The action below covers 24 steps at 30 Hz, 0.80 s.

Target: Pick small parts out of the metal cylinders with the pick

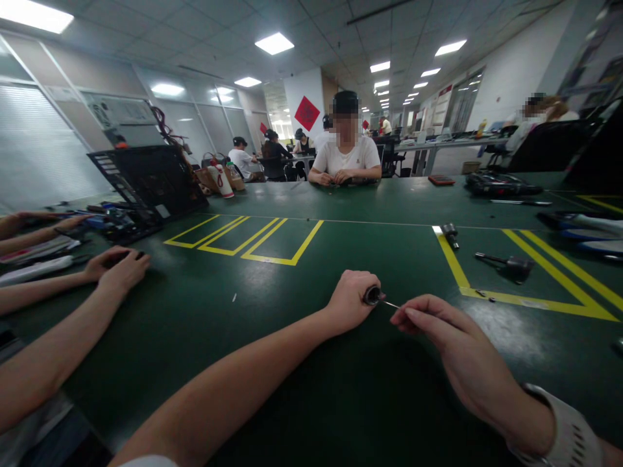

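My left hand (353,299) is closed around a short dark cylinder (372,296) with a shiny ringed open end that faces me. Between the thumb and fingers of my right hand (438,324), a thin metal rod (390,304) is pinched. Its far tip meets the edge of the cylinder; whether it goes inside, I cannot tell. To the right, inside a yellow taped outline (462,285), lie two dark cylindrical parts with shafts, a small one (450,235) and a longer one (513,264). Tiny dark bits (491,299) rest on the tape near them.
The green table (272,305) carries more yellow outlines (270,259) at left. Another person's hands (119,264) work at the left, beside a dark panel (156,175). Across the table sits a person (346,155). Black tools (503,183) and blue-grey handles (596,233) lie at right.
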Each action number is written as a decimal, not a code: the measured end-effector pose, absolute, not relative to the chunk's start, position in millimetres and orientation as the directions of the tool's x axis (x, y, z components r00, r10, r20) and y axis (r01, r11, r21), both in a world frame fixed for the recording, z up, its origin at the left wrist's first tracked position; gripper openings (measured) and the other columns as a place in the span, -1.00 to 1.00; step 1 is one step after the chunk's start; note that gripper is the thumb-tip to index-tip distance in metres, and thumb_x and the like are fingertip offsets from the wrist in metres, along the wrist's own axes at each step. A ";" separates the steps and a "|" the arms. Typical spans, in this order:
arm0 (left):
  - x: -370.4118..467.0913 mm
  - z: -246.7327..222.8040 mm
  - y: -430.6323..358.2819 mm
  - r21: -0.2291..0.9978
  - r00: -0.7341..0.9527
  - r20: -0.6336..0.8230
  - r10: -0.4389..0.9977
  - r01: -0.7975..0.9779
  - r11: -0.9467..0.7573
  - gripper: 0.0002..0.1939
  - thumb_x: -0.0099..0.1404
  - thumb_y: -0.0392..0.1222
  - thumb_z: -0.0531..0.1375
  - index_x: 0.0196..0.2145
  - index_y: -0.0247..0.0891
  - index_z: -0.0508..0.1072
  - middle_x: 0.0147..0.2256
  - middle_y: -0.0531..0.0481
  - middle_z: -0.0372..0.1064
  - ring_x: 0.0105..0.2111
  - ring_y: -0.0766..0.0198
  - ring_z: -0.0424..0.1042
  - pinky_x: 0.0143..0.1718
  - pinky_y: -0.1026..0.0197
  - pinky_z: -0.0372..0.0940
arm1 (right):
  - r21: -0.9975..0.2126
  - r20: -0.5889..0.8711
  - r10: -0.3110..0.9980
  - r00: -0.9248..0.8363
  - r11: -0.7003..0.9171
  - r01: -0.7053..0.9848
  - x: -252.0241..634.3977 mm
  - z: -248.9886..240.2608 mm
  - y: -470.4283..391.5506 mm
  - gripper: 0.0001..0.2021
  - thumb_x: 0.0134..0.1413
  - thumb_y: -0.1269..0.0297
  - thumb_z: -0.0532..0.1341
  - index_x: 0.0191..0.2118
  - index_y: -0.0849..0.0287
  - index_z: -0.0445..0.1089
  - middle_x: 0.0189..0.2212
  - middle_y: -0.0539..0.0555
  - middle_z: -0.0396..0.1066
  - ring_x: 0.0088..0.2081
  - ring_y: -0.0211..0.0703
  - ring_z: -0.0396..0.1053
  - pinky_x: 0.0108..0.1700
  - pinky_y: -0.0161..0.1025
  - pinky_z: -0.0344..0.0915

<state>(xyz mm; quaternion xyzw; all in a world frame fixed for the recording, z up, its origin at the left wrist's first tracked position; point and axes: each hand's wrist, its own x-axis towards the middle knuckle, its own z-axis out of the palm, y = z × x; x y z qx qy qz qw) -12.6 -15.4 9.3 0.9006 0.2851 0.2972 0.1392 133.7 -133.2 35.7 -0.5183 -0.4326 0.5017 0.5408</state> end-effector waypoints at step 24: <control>-12.2 9.6 -13.7 0.696 0.593 0.425 0.684 0.270 -0.666 -0.78 0.12 -0.13 0.22 -0.51 -0.31 0.29 -0.53 0.12 0.21 -0.52 0.41 0.20 -0.46 0.34 0.15 | -0.903 -0.117 0.982 0.149 -0.043 -0.428 132.3 33.5 -130.1 -0.88 -0.04 0.21 0.26 -0.41 0.14 0.46 -0.38 0.07 0.45 -0.28 -0.10 0.33 -0.19 -0.14 0.20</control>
